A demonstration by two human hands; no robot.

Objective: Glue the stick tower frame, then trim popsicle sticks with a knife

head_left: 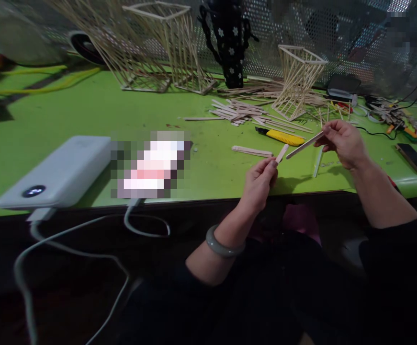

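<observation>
My left hand [261, 179] pinches a short flat wooden stick [282, 153] near the front edge of the green table [86, 115]. My right hand [343, 141] holds a longer flat wooden stick [304, 144] by its upper end. The long stick slants down to the left, and its lower tip nearly meets the short stick. Two more flat sticks [251, 151] lie on the table just beyond my left hand. A thin pale stick [317, 163] lies under my right hand.
A yellow utility knife [282, 137] lies beyond the hands beside a loose stick pile [237, 112]. Twisted stick towers [298, 81] [172, 48] stand at the back. A white power bank [57, 172] with cables sits at the left, a phone [414, 159] at the right.
</observation>
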